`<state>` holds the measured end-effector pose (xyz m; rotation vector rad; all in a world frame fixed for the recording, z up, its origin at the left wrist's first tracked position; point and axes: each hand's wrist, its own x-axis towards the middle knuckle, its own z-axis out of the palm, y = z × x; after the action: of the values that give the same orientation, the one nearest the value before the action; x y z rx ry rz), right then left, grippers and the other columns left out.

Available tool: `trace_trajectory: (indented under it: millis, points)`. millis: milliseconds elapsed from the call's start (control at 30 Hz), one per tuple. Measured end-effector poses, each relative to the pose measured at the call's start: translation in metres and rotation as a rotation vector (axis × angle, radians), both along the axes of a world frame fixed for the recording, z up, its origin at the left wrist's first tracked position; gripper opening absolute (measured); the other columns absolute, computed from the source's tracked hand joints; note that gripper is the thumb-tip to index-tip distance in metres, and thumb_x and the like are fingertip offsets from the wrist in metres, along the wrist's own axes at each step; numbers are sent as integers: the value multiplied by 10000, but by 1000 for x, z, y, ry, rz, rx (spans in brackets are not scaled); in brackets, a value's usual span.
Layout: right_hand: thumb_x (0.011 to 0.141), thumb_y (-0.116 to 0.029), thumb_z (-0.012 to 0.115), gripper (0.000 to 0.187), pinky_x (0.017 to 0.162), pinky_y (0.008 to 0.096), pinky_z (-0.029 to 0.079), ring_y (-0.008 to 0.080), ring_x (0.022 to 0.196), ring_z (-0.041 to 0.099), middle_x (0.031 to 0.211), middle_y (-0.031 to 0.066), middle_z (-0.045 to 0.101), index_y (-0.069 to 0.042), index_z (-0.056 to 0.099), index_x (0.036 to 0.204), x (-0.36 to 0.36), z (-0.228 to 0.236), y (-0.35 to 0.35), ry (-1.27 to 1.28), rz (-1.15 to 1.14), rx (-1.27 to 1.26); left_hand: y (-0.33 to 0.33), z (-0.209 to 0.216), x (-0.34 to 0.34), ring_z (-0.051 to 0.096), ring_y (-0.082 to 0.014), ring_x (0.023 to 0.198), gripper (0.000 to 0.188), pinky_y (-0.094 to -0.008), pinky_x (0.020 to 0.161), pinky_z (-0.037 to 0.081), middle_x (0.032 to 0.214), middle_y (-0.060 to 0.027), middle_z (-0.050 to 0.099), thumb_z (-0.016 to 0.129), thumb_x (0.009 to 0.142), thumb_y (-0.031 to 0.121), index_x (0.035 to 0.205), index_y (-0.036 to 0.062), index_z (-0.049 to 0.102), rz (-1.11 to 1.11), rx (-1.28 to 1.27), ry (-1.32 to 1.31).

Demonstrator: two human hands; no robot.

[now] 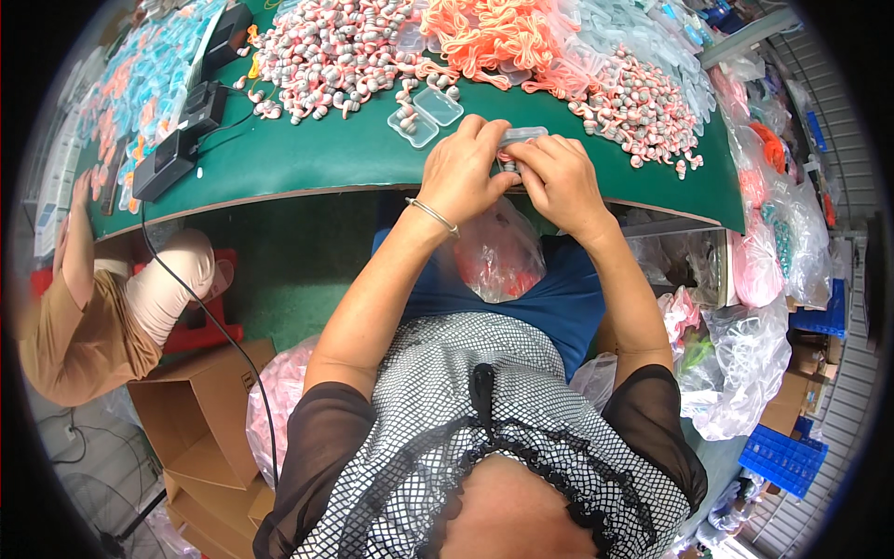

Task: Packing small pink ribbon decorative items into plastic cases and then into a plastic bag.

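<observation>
Both of my hands meet at the front edge of the green table. My left hand [466, 166] grips one side of a small clear plastic case [524, 134], fingers curled and thumb along its near side. From the other side my right hand [564, 183] closes on the same case. Between the thumbs, a few grey-and-pink earplugs [508, 165] show in part; my fingers hide the rest. Just left of my hands, another clear case [438, 108] lies opened flat, with a few earplugs [407, 117] in its left half.
A large earplug pile [326, 56] lies at the far left, a smaller pile [643, 107] at the right. Orange cords [489, 37] are heaped between them. Black boxes [166, 166] with a cable stand left, near a co-worker's arm [79, 233]. A plastic bag [498, 247] rests on my lap.
</observation>
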<state>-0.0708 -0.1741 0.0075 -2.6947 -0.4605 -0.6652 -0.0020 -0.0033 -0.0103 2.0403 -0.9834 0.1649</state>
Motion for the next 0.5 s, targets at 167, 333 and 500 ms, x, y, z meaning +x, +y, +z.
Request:
trace_trajectory:
  millis: [167, 333, 500]
  points:
    - [770, -67, 690, 316, 781, 415, 467, 298, 866, 604, 920, 105, 627, -81, 660, 1084, -6, 8, -12, -118, -19, 105, 0, 0, 0, 633, -355, 914, 585, -436, 754, 520, 1027, -154, 579, 826, 691, 180, 1200, 41, 573, 0, 7, -21]
    - [775, -97, 728, 403, 894, 418, 489, 338, 1077, 587, 1164, 151, 613, -47, 620, 1160, 0, 7, -22, 20, 79, 123, 1, -2, 0, 633, -345, 859, 388, -437, 727, 514, 991, -131, 574, 766, 789, 205, 1113, 59, 610, -18, -3, -37]
    - [805, -105, 722, 336, 860, 403, 498, 338, 1014, 602, 1081, 148, 638, -25, 623, 1116, 6, -5, -27, 64, 120, 208, -1, -4, -2, 629, -342, 815, 264, -432, 699, 513, 977, -120, 577, 704, 870, 196, 1080, 59, 624, -14, -11, -115]
